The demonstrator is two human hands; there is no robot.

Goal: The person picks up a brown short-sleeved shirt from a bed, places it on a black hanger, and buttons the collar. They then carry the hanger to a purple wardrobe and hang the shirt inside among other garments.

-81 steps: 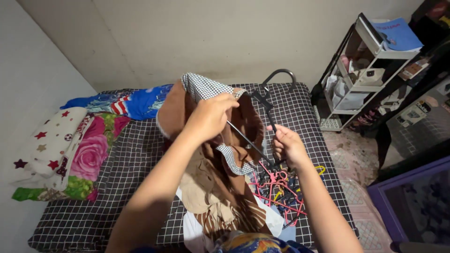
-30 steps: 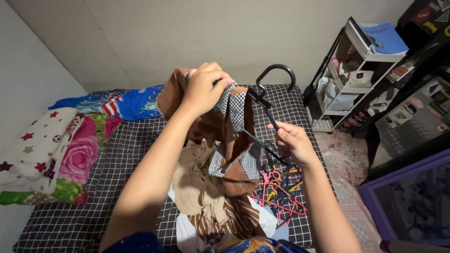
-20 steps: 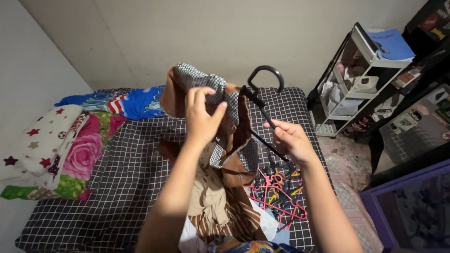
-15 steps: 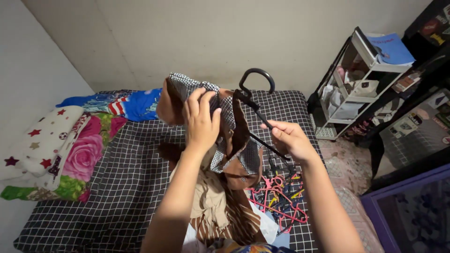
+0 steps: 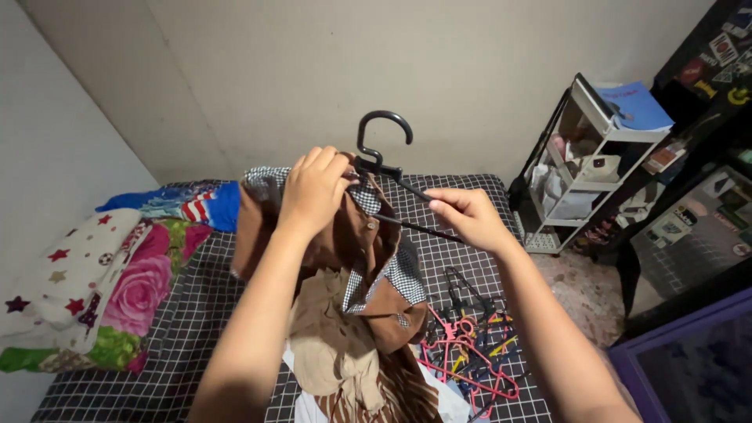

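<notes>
Brown shirt (image 5: 345, 251) with checked collar droops from black hanger (image 5: 384, 153), pinched by left hand (image 5: 313, 192) and right hand (image 5: 466, 219).

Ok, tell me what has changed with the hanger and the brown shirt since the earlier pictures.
The black hanger now stands more upright, its hook pointing up, held higher. The left hand has closed over the brown shirt at the collar, right by the hanger's neck. The right hand still grips the hanger's arm. The pile of coloured hangers and the checked bed stay as they were.
</notes>
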